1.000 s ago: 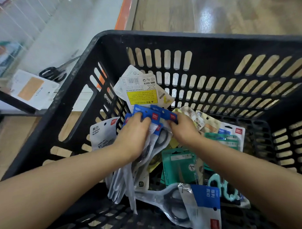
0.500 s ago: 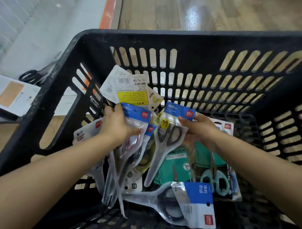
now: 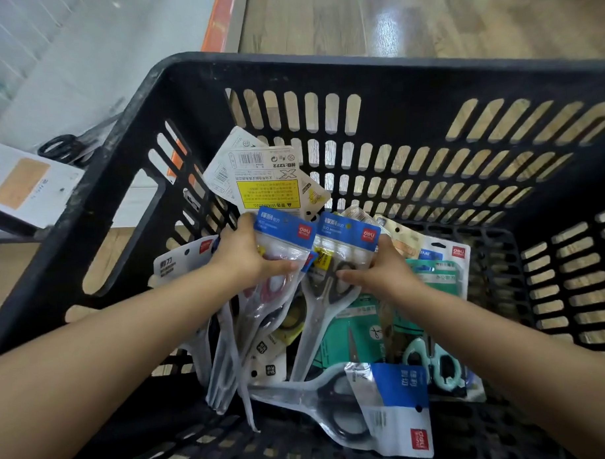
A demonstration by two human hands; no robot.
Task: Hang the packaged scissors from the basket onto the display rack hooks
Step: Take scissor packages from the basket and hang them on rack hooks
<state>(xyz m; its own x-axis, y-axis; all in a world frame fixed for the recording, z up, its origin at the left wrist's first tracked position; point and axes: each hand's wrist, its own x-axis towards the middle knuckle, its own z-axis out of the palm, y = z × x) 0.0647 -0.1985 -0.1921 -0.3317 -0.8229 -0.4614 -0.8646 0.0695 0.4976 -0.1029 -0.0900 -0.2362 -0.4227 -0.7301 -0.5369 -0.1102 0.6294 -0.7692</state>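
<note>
Head view looks down into a black slotted basket (image 3: 409, 74) standing on a wood floor (image 3: 424, 15), with both forearms reaching in from the bottom edge. The left hand (image 3: 247, 257) grips a bundle of clear scissors packs, fingers curled behind and thumb laid across the front; the front pack (image 3: 282, 230) has a blue header with a red logo, and reddish handles show through the plastic below the thumb. The right hand (image 3: 381, 271) pinches a second pack (image 3: 346, 233) of the same kind just beside the first, thumb over the black handles, its pointed end hanging down toward the basket bottom. The two blue headers sit side by side, nearly touching. Behind them a white card (image 3: 265, 175) with a barcode and a yellow warning panel leans against the far wall. More packs lie loose in the basket: teal ones (image 3: 356, 330) under the right forearm, one with pale mint handles (image 3: 432, 360) toward the right, and a black-handled pack (image 3: 369, 409) lying flat at the near side. Outside the basket at left, loose black scissors (image 3: 63, 148) rest beside a white box (image 3: 21, 184).
</note>
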